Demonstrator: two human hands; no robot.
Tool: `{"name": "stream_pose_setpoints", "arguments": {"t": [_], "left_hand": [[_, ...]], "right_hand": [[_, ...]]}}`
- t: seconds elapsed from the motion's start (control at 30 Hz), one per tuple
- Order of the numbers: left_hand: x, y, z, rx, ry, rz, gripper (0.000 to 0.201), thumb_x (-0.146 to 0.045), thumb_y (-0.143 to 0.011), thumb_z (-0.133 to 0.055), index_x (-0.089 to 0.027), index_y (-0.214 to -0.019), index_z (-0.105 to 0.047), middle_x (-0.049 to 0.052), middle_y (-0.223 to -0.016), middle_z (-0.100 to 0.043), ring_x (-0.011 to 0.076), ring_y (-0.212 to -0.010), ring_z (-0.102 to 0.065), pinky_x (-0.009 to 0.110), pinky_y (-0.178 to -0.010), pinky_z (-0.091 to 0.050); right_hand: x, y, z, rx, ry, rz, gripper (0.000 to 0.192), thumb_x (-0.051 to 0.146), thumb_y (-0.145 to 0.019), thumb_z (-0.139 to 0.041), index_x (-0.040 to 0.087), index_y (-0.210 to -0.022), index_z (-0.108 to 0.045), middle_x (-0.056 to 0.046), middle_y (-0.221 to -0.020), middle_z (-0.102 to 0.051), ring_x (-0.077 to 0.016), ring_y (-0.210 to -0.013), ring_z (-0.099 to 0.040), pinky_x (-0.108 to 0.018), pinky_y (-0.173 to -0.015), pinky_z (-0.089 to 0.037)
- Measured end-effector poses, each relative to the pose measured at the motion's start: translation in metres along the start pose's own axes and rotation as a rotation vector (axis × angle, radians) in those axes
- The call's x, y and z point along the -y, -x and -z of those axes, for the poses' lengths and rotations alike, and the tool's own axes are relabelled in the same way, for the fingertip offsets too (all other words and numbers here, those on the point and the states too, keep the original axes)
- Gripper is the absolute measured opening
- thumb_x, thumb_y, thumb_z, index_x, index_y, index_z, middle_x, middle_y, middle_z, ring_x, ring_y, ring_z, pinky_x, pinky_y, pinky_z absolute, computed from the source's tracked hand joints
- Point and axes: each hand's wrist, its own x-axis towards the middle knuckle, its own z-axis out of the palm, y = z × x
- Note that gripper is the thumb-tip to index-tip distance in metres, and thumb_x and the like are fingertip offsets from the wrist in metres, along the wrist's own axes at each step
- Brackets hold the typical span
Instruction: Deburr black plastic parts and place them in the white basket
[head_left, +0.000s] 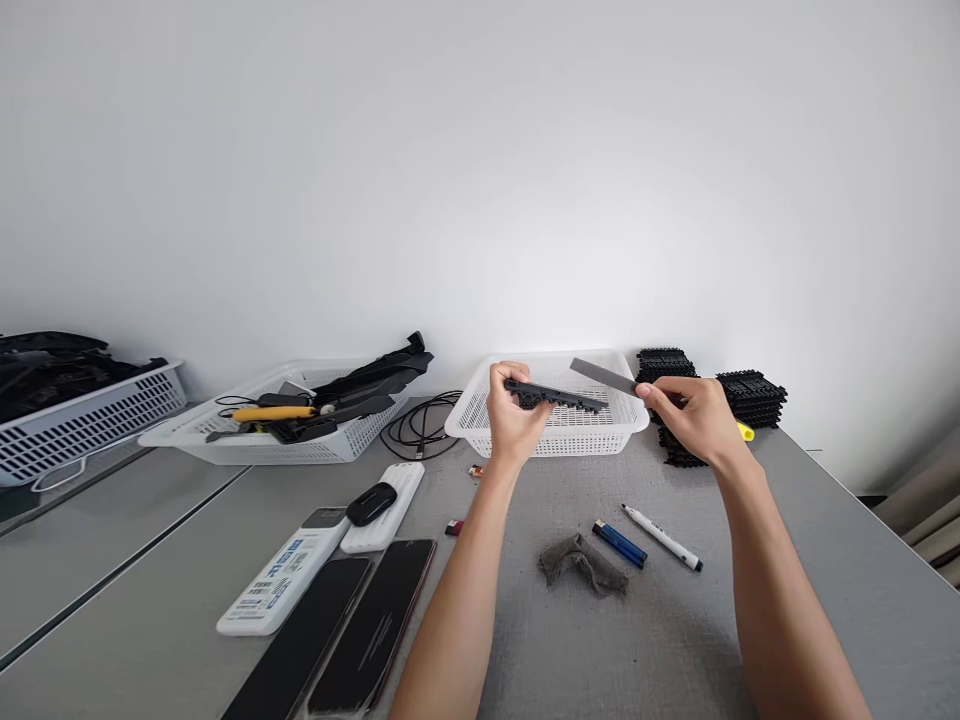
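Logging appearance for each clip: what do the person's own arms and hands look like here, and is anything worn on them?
Both forearms are bare to the bottom edge of the picture, with no sleeves showing. The left hand and right hand wear no gloves. No watch, bracelet or ring shows, and no markings are visible.

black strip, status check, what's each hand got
Left hand gripping black strip. Right hand holding flat grey blade against it. White basket right behind, nothing blocking.
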Motion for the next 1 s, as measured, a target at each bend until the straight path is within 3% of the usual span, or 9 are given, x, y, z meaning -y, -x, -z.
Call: {"name": "stream_pose_setpoints", "arguments": {"t": [0.2,0.3,0.47,0.73,0.9,1.0], "left_hand": [[-0.004,0.006,-0.011,0.116,-0.040,-0.047,0.044,-0.005,-0.059,-0.067,-0.024,-0.086,-0.038,-0.002,-0.084,-0.048,0.0136,-0.077,-0.048,0.026,-0.070,-0.038],[-0.007,0.006,-0.013,0.142,-0.032,-0.041,0.043,-0.004,-0.060,-0.067,-0.024,-0.085,-0.037,-0.002,-0.084,-0.048,0.0137,-0.077,-0.048,0.026,-0.071,-0.038],[-0.011,0.006,-0.013,0.158,-0.051,-0.061,0.044,-0.003,-0.062,-0.067,-0.024,-0.086,-0.037,-0.001,-0.085,-0.048,0.0143,-0.077,-0.048,0.027,-0.071,-0.039],[-0.017,0.013,-0.018,0.288,-0.265,-0.218,0.037,-0.007,-0.071,-0.068,-0.024,-0.086,-0.040,0.002,-0.087,-0.054,0.0168,-0.078,-0.052,0.030,-0.069,-0.041],[-0.015,0.010,-0.014,0.213,-0.216,-0.169,0.040,0.000,-0.065,-0.065,-0.024,-0.086,-0.040,0.000,-0.086,-0.053,0.0165,-0.079,-0.053,0.030,-0.072,-0.042],[-0.015,0.008,-0.012,0.127,-0.148,-0.182,0.042,0.002,-0.061,-0.063,-0.024,-0.085,-0.039,-0.001,-0.084,-0.051,0.0158,-0.078,-0.053,0.030,-0.072,-0.042]], "right_hand": [[0.019,-0.002,-0.016,0.122,-0.181,-0.089,0.048,0.064,-0.078,-0.064,0.017,-0.069,-0.067,0.002,-0.055,-0.042,-0.0109,-0.051,-0.030,-0.026,-0.046,-0.019],[0.022,-0.003,-0.022,0.118,-0.254,-0.137,0.041,0.058,-0.075,-0.070,0.018,-0.074,-0.069,0.004,-0.053,-0.037,-0.0105,-0.050,-0.028,-0.026,-0.046,-0.017],[0.021,-0.003,-0.022,0.045,-0.341,-0.194,0.040,0.054,-0.078,-0.067,0.017,-0.065,-0.063,0.004,-0.054,-0.031,-0.0104,-0.051,-0.026,-0.026,-0.047,-0.018],[0.032,-0.001,-0.029,0.044,-0.354,-0.212,0.044,0.061,-0.069,-0.073,0.018,-0.072,-0.064,0.006,-0.054,-0.030,-0.0107,-0.051,-0.025,-0.026,-0.046,-0.017],[0.021,-0.003,-0.032,-0.038,-0.307,-0.230,0.044,0.058,-0.077,-0.067,0.017,-0.063,-0.059,0.003,-0.056,-0.036,-0.0107,-0.052,-0.029,-0.026,-0.047,-0.020],[0.013,-0.004,-0.032,0.057,-0.427,-0.322,0.042,0.059,-0.077,-0.067,0.017,-0.074,-0.064,0.004,-0.055,-0.037,-0.0102,-0.050,-0.030,-0.024,-0.044,-0.020]]}}
